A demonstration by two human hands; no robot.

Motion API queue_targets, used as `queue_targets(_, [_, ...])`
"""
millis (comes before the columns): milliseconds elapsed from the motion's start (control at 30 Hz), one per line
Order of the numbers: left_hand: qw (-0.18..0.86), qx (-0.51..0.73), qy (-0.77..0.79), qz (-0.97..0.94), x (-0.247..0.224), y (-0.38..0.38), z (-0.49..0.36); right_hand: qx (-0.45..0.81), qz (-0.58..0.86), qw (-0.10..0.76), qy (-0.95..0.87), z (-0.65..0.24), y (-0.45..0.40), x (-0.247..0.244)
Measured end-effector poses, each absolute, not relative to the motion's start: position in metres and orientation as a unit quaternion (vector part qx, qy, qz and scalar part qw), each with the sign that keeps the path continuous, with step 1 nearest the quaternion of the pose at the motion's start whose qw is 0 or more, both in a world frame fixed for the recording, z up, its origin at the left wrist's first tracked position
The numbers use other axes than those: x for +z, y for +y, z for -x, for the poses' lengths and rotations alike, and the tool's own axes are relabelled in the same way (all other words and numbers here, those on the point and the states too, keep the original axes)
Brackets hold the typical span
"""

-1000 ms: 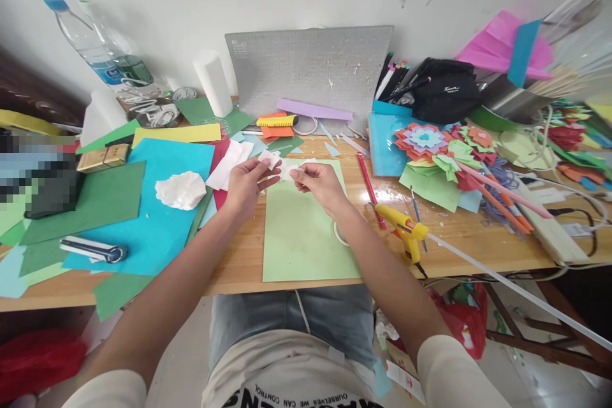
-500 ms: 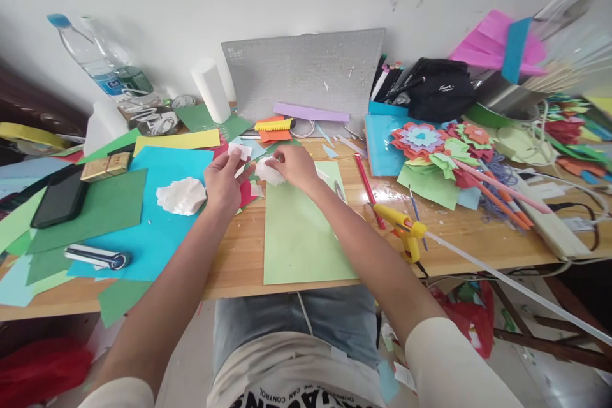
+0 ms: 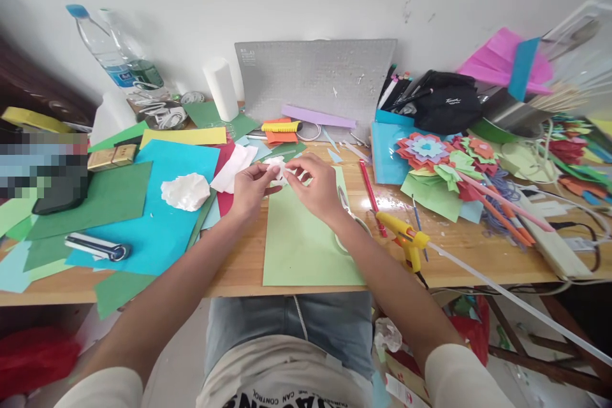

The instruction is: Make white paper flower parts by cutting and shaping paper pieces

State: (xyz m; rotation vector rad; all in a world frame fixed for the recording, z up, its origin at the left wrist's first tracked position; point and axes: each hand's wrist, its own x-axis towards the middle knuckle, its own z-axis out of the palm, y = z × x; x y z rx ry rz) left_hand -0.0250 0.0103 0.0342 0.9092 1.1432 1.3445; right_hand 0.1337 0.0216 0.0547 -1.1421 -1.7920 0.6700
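A small crumpled piece of white tissue paper (image 3: pixel 276 167) is pinched between both my hands above the far end of a light green sheet (image 3: pixel 306 248). My left hand (image 3: pixel 253 188) grips it from the left with thumb and fingers together. From the other side my right hand (image 3: pixel 313 185) pinches its edge. Just left of my left hand lies a flat white paper piece (image 3: pixel 234 167) over dark red paper. A bunched white tissue clump (image 3: pixel 185 192) rests on the blue sheet (image 3: pixel 167 236). Scissors (image 3: pixel 342 239) lie partly hidden under my right forearm.
A yellow glue gun (image 3: pixel 400 231) with a long glue stick lies right of the green sheet, beside a red pen (image 3: pixel 371 194). Paper flowers (image 3: pixel 425 146) sit farther right. At left are a box cutter (image 3: pixel 98 247) and a gold box (image 3: pixel 112 157). A grey cutting mat (image 3: pixel 315 80) leans on the wall.
The flat white paper my left hand held now lies on the red paper. My left hand has moved right to join my right hand at the small tissue piece. The scissors show more.
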Motion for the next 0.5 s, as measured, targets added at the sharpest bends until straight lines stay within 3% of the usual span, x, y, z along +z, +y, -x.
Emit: queue_targets(500, [0.578, 0.531, 0.454, -0.422, 0.034, 0.002, 0.017, 0.418, 0.450, 0.507, -0.605, -0.136, 0.011, 0.039])
